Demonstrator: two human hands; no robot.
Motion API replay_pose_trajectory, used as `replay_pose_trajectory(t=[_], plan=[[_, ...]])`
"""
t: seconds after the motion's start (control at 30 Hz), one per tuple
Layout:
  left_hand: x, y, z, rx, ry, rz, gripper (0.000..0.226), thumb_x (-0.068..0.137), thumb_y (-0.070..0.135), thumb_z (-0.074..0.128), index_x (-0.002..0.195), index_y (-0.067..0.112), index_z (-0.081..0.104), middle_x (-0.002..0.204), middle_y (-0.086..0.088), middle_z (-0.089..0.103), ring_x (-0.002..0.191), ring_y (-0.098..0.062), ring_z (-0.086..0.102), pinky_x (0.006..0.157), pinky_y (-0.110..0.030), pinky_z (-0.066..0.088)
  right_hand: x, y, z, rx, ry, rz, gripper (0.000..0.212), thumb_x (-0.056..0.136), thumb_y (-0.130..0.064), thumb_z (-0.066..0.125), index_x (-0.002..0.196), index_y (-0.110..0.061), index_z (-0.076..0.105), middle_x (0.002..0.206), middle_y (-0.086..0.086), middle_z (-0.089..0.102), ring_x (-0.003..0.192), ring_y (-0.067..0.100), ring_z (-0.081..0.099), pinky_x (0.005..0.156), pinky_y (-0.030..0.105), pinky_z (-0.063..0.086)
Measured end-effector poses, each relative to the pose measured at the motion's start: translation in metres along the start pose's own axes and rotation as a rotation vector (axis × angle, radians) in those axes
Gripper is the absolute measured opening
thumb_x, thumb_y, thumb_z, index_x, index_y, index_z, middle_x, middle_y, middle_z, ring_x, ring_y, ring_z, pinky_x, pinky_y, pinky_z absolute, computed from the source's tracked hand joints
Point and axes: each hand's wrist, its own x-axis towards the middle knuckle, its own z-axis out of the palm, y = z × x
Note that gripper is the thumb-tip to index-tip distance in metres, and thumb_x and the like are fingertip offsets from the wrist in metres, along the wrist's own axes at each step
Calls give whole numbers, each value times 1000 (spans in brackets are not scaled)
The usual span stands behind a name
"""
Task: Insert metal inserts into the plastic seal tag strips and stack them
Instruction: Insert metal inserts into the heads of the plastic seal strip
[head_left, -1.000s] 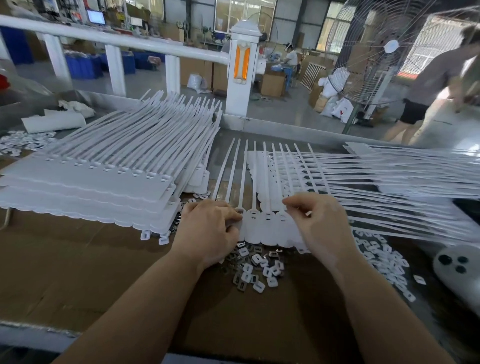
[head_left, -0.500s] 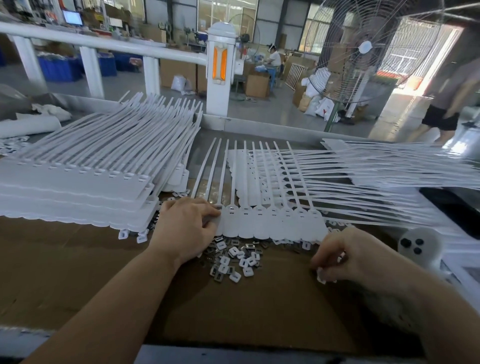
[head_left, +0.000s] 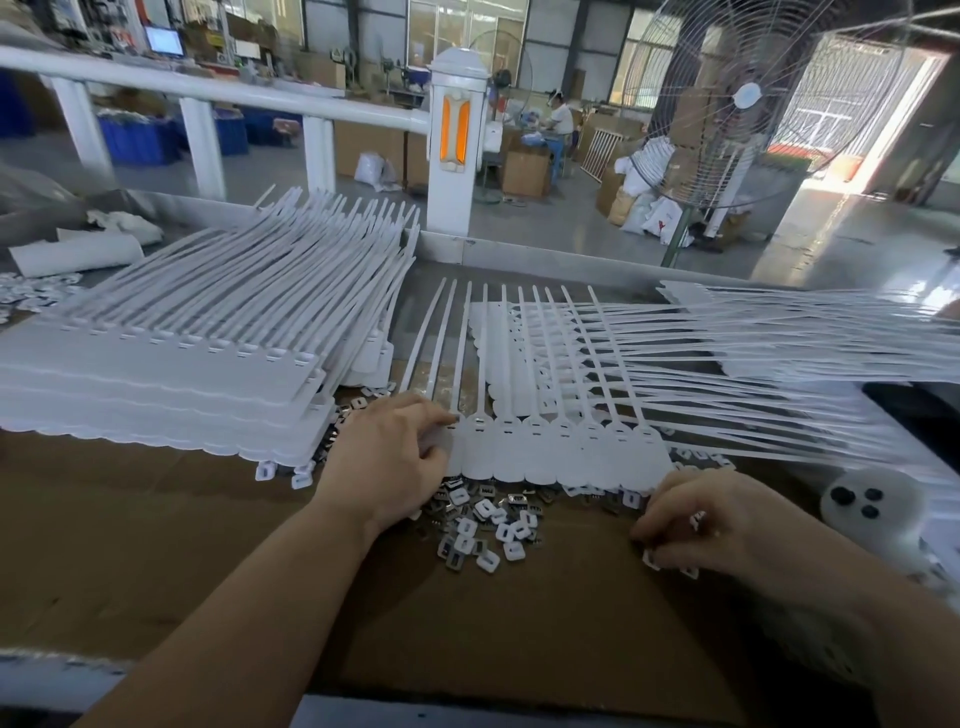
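A white strip of joined seal tags (head_left: 561, 452) lies across the cardboard-covered bench, tails pointing away from me. My left hand (head_left: 389, 457) rests on its left end, fingers curled over the first tags. A pile of small metal and white plastic inserts (head_left: 488, 525) sits just below the strip. My right hand (head_left: 696, 519) is at the strip's lower right corner, fingers curled around a few small inserts picked from those scattered there. A tall stack of finished strips (head_left: 171, 379) lies at the left.
More strips fan out in a heap at the right (head_left: 779, 353). A white round device with three dark holes (head_left: 872, 509) sits at the right edge. A white railing post (head_left: 457, 140) and a large standing fan (head_left: 737, 104) are beyond the bench.
My right hand left the strip's tag heads, moved down and right to the loose inserts and picked some up. My left hand stayed on the strip's left end.
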Motion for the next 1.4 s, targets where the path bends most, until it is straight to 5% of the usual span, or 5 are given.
replay_pose_trajectory(t=[0.23,0.53,0.67,1.13,1.4], plan=[[3,-4,1,-48,63,-90,31,82,16,64,112,24,62,103,15,42,99,-6,43,84,-10,30,5,3,4,-45,22,46,16,78,-26,73,72,-36,62,81,-15,59,81,-5,54,73,12,44],[4,-6,0,-108,106,-228,21,81,14,63,101,17,65,99,11,46,95,-11,52,81,-17,37,67,-60,29,135,471,-81,14,86,-17,65,97,-22,72,90,-14,67,83,-4,60,78,6,43],[5,-9,-1,-99,129,-256,24,82,16,61,106,17,65,102,7,51,97,-11,52,82,-16,37,101,-87,41,97,551,-102,14,86,-13,64,96,-14,73,93,-1,71,85,9,63,83,20,48],[6,-9,1,-109,118,-274,26,81,17,61,107,17,65,108,3,59,104,-15,52,91,-25,43,141,-105,49,-271,309,102,22,88,-9,49,100,-13,67,97,6,66,89,24,61,73,29,45],[5,-9,0,-104,116,-273,27,80,16,60,106,16,66,108,3,60,104,-16,52,90,-24,43,134,-101,59,-363,445,-39,22,88,-3,48,98,-12,65,97,3,60,87,19,55,71,27,45]])
